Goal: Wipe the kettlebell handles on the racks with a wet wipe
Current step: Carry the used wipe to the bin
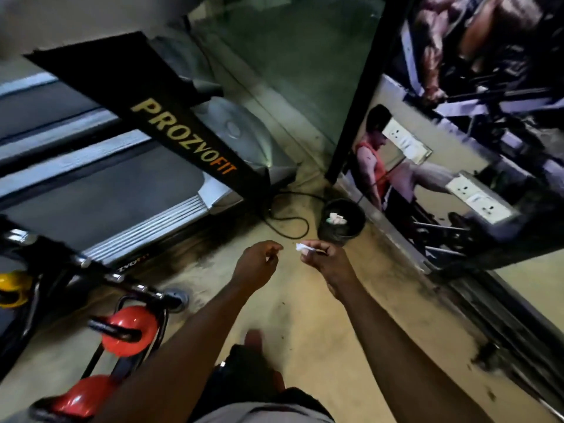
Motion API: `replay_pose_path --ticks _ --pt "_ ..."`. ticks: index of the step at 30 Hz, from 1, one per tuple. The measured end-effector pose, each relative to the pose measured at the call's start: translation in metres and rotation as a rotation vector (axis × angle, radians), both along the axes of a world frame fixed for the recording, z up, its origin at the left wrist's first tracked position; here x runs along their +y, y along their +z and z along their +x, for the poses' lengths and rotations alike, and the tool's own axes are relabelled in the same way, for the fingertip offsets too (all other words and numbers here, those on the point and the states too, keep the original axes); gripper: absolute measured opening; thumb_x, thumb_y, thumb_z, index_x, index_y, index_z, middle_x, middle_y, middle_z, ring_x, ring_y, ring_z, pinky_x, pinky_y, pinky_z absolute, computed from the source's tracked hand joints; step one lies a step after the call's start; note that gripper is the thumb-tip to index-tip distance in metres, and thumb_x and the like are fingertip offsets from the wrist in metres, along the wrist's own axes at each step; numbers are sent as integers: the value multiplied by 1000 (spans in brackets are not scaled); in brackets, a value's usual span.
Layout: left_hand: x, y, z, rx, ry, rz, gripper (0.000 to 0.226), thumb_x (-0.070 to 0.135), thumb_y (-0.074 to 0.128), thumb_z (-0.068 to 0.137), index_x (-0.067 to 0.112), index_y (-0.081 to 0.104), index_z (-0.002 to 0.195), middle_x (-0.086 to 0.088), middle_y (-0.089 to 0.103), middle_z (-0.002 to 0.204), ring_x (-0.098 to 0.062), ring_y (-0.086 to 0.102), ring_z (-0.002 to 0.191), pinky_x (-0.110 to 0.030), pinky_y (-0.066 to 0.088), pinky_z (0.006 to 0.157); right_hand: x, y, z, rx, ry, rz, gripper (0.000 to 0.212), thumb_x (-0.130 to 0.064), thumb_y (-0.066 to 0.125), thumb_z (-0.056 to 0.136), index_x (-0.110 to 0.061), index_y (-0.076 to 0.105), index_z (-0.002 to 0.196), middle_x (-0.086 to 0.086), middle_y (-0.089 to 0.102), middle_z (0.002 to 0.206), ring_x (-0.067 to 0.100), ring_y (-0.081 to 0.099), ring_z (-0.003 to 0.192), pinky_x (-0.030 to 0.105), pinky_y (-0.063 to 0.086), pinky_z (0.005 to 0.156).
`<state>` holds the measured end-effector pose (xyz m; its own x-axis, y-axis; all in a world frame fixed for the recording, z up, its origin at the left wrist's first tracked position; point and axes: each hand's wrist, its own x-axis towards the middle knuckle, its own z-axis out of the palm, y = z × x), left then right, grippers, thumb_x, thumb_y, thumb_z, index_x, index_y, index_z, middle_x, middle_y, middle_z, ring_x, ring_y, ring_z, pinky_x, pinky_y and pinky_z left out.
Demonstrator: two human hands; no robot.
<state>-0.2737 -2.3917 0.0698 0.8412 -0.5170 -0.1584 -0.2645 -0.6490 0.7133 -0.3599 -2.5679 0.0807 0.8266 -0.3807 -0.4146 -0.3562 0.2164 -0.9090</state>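
White wipe (300, 247) in right grip (324, 258)

Treadmill (122, 184) at left, black cable (307, 228) looped on floor (305, 315), black bin (335, 235) beside wall poster (457, 148)
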Motion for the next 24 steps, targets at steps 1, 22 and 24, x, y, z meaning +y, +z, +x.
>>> replay_pose_path --ticks 1,22,24 --pt "-18 1 6 -12 -43 8 27 13 58 90 23 71 112 3 71 111 -16 66 99 -31 53 86 -16 4 3 -3 -24 -43 17 -6 73 87 1 73 103 10 73 92 16 64 80 28 57 77" --pt "-338 -47 204 159 -411 225 32 23 50 93 17 68 118 -11 66 124 -29 62 113 -34 50 93 -319 -88 179 572 -342 -633 22 -6 63 83 -8 72 103 15 71 112 34 65 106 33 48 85" --pt "-351 -52 219 166 -420 247 41 32 45 87 18 67 119 -11 65 124 -30 62 113 -33 50 91 -331 -93 190 567 -330 -638 20 -4 60 83 -9 73 98 13 73 109 32 65 104 30 46 82"
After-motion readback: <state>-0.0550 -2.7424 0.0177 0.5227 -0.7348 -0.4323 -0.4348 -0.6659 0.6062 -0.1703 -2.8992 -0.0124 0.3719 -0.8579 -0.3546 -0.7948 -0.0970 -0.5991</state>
